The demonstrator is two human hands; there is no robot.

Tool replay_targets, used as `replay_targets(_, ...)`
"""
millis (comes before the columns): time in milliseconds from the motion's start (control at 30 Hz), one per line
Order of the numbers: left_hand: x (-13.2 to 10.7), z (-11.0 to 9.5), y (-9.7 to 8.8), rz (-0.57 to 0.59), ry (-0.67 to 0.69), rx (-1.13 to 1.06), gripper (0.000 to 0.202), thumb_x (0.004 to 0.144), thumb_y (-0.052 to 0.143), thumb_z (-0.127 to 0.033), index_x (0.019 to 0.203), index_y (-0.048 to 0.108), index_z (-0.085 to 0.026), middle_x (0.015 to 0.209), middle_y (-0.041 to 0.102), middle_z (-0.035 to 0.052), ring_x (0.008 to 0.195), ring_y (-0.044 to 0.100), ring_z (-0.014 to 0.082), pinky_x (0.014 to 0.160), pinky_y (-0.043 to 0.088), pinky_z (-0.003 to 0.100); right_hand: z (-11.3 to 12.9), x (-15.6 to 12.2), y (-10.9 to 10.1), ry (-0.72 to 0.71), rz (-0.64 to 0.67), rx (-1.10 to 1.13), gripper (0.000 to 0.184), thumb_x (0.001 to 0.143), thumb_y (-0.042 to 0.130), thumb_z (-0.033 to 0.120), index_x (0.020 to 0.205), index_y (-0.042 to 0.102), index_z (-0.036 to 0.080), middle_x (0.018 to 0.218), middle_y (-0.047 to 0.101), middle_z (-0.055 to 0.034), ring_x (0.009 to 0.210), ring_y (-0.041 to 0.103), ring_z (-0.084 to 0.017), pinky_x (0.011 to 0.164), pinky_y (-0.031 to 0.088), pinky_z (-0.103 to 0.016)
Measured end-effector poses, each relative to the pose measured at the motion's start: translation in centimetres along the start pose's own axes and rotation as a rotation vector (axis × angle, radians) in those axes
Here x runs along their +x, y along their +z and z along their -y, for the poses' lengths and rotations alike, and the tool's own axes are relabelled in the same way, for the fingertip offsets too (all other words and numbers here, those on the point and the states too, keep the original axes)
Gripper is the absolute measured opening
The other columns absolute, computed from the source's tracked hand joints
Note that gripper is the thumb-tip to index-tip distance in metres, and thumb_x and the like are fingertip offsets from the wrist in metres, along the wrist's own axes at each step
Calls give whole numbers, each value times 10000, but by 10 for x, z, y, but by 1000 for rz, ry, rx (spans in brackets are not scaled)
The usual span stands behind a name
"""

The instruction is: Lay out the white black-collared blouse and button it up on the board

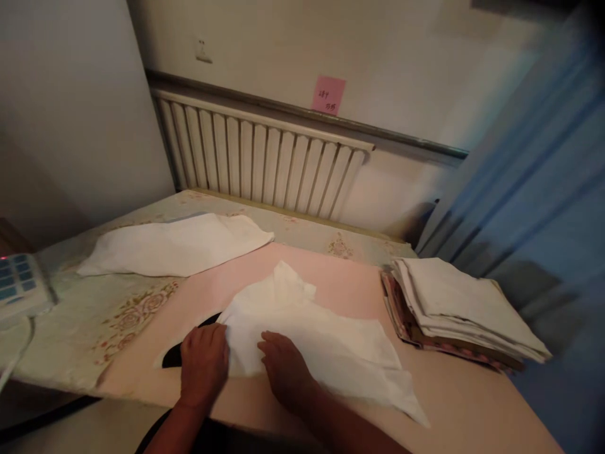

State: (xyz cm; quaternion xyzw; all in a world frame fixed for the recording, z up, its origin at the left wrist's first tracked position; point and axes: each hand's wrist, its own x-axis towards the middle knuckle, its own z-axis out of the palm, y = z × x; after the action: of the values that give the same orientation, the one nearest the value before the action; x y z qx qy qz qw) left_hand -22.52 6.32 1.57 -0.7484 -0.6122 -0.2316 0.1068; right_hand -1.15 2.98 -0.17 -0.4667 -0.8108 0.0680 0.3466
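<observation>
A crumpled white cloth (pixel 321 340) lies on a pink sheet (pixel 350 287) spread over the table. My left hand (pixel 204 362) rests at the cloth's left edge, fingers curled onto it, partly covering a dark object (pixel 172 358) beneath. My right hand (pixel 283 369) lies flat on the cloth's near edge, fingers stretched toward the left hand.
Another white cloth (pixel 174 246) lies at the back left on a floral tablecloth (pixel 132 315). A stack of folded cloths (pixel 463 309) sits at the right. A keypad device (pixel 19 284) is at the far left. A radiator (pixel 259 157) and a blue curtain (pixel 543 189) stand behind.
</observation>
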Motion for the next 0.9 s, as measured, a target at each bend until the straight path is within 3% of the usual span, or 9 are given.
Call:
replay_targets(133,-5,-7,10,28,51,-64,271,902,416,-234,1087,607,-181,1143,634,120,1105,515,280,995,347,428,-51,-27,-56,224,-68,-148,341,860,431,165,1115,652,209,1098,693,-93,1029,626,-238,930,496,-425)
replay_targets(267,1,-7,16,60,-1,-67,302,919,380,-266,1093,603,-160,1107,645,128,1071,543,272,977,377,416,-107,-49,-124,431,29,-413,340,880,403,146,1108,654,170,1102,677,-105,1047,587,-230,936,436,-367)
replay_targets(367,5,-7,15,96,0,-56,316,928,354,-272,1075,609,-157,1067,653,127,1042,559,267,962,389,411,-129,-66,-157,497,69,-487,304,844,456,115,1064,664,153,1024,680,-109,984,577,-232,884,404,-336)
replay_targets(567,6,-11,10,92,45,-17,300,924,354,-271,1036,608,-155,1002,651,119,998,573,264,936,399,399,-142,-70,-172,554,138,-577,145,871,530,177,873,674,186,879,663,-68,892,550,-207,808,349,-293)
replay_targets(733,6,-12,9,69,59,2,305,934,335,-279,1020,599,-152,982,645,119,974,574,265,925,398,397,-152,-51,-179,626,59,-666,215,941,434,185,938,646,144,947,646,-119,949,537,-231,834,341,-328)
replay_targets(900,5,-9,15,51,65,-16,342,948,322,-302,1062,600,-138,1034,651,126,1014,570,260,956,391,392,-160,-37,-176,645,70,-684,237,915,425,110,924,662,100,941,657,-175,965,573,-263,841,388,-369)
